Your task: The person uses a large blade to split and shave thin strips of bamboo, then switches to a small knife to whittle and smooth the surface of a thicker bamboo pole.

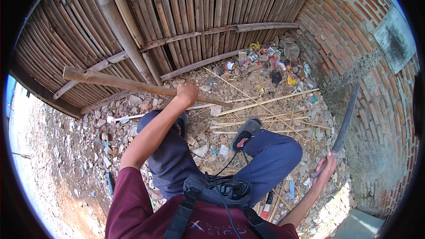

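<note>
My left hand [187,94] is closed around a long wooden pole [128,84], gripping it toward its thinner end. The pole slants from the upper left, where its thick end is, down to the ground between my feet. Out to the right, my right hand [325,167] grips the handle of a machete [346,117]. Its long dark blade points up and away, near the brick wall and apart from the pole. Several split bamboo strips [265,104] lie crossed on the ground beyond my feet.
A bamboo slat wall [199,9] stands ahead and a brick wall [354,31] rises on the right. Litter [279,62] is heaped in the corner between them. Stones and rubble [102,150] cover the ground. A cable [230,161] hangs by my waist.
</note>
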`<act>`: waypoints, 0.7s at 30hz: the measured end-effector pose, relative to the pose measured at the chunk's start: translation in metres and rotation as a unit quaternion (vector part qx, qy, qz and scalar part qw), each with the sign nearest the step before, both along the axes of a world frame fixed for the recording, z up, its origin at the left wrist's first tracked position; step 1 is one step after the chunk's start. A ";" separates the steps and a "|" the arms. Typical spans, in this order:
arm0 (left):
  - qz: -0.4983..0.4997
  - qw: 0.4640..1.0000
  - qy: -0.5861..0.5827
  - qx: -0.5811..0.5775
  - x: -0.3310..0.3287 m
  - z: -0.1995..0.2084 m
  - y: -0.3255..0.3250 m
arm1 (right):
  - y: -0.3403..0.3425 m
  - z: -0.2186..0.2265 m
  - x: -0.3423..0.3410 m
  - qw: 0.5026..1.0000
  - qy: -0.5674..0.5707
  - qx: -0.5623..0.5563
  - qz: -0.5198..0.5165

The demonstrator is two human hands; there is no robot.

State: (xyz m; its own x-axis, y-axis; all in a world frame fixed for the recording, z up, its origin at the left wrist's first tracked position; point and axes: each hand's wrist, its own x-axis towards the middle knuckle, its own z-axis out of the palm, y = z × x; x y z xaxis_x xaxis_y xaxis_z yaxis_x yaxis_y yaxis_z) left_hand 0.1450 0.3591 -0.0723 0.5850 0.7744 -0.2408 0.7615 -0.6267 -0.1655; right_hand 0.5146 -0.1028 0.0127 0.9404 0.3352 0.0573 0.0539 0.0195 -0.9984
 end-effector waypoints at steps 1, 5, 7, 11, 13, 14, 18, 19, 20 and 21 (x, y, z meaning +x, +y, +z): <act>0.006 1.000 0.004 -0.003 0.001 0.001 0.001 | 0.030 0.012 -0.018 1.000 0.001 0.018 0.022; 0.027 1.000 -0.004 0.000 0.001 -0.006 0.009 | 0.114 0.016 -0.053 0.975 0.051 0.013 0.216; 0.022 0.999 -0.020 -0.019 -0.011 -0.005 0.013 | 0.160 0.013 -0.087 0.959 0.105 -0.048 0.260; 0.047 0.972 0.047 -0.227 -0.005 0.014 0.019 | 0.219 -0.075 -0.126 0.905 0.101 -0.078 0.406; 0.076 0.961 0.039 -0.262 -0.004 0.019 0.017 | 0.238 -0.104 -0.153 0.871 0.134 -0.127 0.456; 0.103 0.950 0.031 -0.294 -0.005 0.020 0.016 | 0.246 -0.122 -0.161 0.863 0.093 -0.162 0.469; 0.082 0.967 0.032 -0.240 -0.002 0.011 0.012 | 0.270 -0.209 -0.170 0.847 -0.094 -0.243 0.464; 0.079 0.973 0.024 -0.215 -0.007 -0.005 0.018 | 0.276 -0.224 -0.176 0.841 -0.168 -0.235 0.458; 0.074 0.979 0.016 -0.191 -0.010 -0.010 0.019 | 0.278 -0.226 -0.180 0.833 -0.163 -0.243 0.470; 0.076 0.979 0.018 -0.191 -0.014 -0.015 0.020 | 0.281 -0.228 -0.185 0.833 -0.161 -0.241 0.471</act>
